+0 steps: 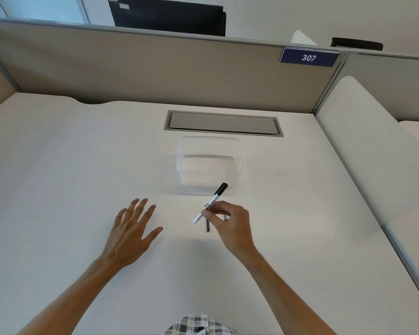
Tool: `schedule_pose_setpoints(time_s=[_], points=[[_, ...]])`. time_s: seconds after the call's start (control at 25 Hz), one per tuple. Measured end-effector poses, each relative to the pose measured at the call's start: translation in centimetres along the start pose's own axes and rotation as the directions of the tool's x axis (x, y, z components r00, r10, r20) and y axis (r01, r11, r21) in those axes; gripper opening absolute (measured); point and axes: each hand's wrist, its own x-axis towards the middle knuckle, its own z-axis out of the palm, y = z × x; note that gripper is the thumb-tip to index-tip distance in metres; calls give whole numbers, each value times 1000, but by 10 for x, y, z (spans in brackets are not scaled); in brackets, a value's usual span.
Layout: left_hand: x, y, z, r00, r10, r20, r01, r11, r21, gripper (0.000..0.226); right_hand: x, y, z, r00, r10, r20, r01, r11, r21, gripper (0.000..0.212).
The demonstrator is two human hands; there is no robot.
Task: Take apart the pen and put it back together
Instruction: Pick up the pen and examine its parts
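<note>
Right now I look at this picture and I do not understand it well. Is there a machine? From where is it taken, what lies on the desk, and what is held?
There is no machine here. A person works with two bare hands, and one camera worn on the head looks forward and down, so both forearms reach in from the bottom edge.

The surface is a white desk with a grey partition behind it. On the desk stands a clear plastic rectangular container, which looks empty.

The right hand pinches a slim white marker pen with a black cap, lifted and tilted, cap pointing away from the person. The dark streak beneath it looks like its shadow, though I cannot be sure.

The left hand is open with spread fingers and holds nothing.
</note>
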Motion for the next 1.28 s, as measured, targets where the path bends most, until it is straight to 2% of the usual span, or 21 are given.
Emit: schedule_pose_setpoints(time_s=[0.12, 0.2, 0.36, 0.48, 0.68, 0.8, 1.0, 1.28], points=[[-9, -8, 27, 998, -66, 10, 66, 996, -67, 88, -3, 7, 15, 999, -21, -25, 17, 991, -135, 8], [-13, -11, 40, 995, -103, -8, 102, 990, -100, 84, -5, 10, 25, 995, -91, -34, 80, 971, -227, 10], [-13, -15, 47, 993, -112, -23, 109, 987, -120, 77, -9, 13, 38, 980, -198, 3, 182, 894, -409, 10], [-13, -16, 49, 993, -111, -39, 106, 987, -122, 75, -13, 18, 43, 974, -222, 34, 211, 848, -486, 9], [-12, -16, 52, 993, -111, -40, 106, 987, -122, 76, -13, 19, 43, 965, -261, 32, 241, 827, -507, 5], [-12, -17, 54, 993, -114, -43, 108, 987, -122, 75, -7, 12, 35, 958, -282, -48, 226, 850, -476, 2], [-11, -18, 57, 991, -116, -62, 108, 986, -125, 72, -2, 0, 31, 919, -372, -133, 287, 860, -421, 4], [-11, -18, 58, 992, -112, -66, 104, 987, -119, 71, -19, 21, 44, 944, -328, 36, 300, 806, -510, 4]])
